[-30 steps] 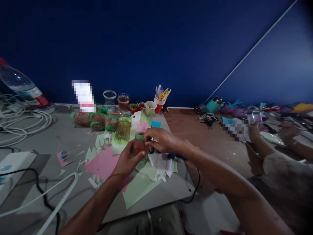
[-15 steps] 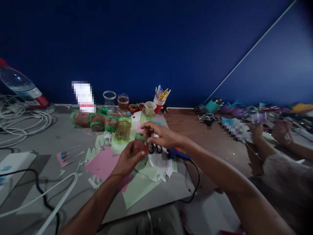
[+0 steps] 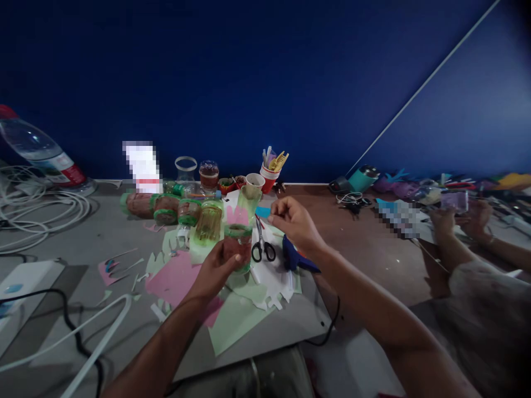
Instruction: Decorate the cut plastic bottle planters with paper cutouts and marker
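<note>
My left hand (image 3: 213, 273) is wrapped round a clear plastic cup (image 3: 238, 246) coloured brown with a green rim, held upright. To the right, my right hand (image 3: 293, 221) is raised with thumb and fingertips pinched together, apart from the cup. Whatever sits in that pinch, if anything, is too small to make out. Black-handled scissors (image 3: 263, 251) lie between the two hands. Below my right hand rests a blue glue gun (image 3: 295, 255), partly covered by the forearm. Pink paper (image 3: 176, 276) and pale green paper (image 3: 238, 323) lie around the left hand.
Brown-and-green cups (image 3: 166, 210) form a row at the left, beside a green-brown cup (image 3: 208, 222). Red paper cups (image 3: 270, 179) hold plastic cutlery. A large bottle (image 3: 50, 160) and coiled white cable (image 3: 41, 202) are far left. A co-worker's hands (image 3: 443, 221) hold a clear purple cup (image 3: 455, 200).
My right hand has left the cup's rim and moved right and up, uncovering the scissors. My left hand keeps its hold, and the cup now shows more upright.
</note>
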`<state>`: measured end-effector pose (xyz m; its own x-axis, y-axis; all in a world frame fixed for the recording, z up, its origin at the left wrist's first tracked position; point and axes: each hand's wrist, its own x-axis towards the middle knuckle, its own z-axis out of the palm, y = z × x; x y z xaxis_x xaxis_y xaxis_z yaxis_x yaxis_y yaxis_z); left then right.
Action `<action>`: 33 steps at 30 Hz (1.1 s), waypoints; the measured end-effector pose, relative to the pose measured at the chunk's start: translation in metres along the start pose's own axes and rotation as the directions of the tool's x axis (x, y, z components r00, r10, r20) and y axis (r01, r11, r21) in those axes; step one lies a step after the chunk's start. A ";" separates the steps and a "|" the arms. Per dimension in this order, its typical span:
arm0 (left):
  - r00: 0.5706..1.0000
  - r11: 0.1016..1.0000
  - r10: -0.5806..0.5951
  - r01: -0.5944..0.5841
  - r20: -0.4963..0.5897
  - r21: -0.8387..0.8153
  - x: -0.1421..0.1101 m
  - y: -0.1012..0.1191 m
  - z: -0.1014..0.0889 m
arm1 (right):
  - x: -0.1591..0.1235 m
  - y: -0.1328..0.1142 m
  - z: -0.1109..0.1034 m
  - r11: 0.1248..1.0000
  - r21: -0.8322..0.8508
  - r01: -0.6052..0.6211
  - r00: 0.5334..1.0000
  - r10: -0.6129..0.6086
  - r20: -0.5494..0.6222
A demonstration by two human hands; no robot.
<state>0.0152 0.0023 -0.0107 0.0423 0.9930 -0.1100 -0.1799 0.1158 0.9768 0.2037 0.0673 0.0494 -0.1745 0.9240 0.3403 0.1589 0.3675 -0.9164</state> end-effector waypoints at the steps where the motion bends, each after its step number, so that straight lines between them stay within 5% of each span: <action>1: 1.000 1.000 -0.011 0.011 0.005 -0.018 0.000 0.000 0.000 | -0.002 0.002 -0.001 1.000 0.021 -0.008 1.000 0.009 -0.027; 16: 0.997 0.973 0.005 0.012 0.073 -0.232 0.006 -0.024 -0.008 | -0.033 0.005 0.003 0.982 0.064 -0.177 0.984 0.177 0.018; 22: 0.995 0.961 -0.012 0.039 0.100 -0.273 0.004 -0.019 -0.005 | -0.037 0.007 0.001 0.980 -0.176 -0.089 0.977 0.120 0.175; 33: 0.995 0.938 0.014 0.022 0.102 -0.345 0.002 -0.015 -0.003 | -0.039 0.012 0.014 0.982 -0.093 -0.162 0.977 0.173 0.125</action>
<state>0.0152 0.0031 -0.0263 0.1400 0.9872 -0.0767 -0.5068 0.1380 0.8510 0.1992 0.0345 0.0220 -0.2643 0.9531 0.1474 0.2746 0.2209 -0.9358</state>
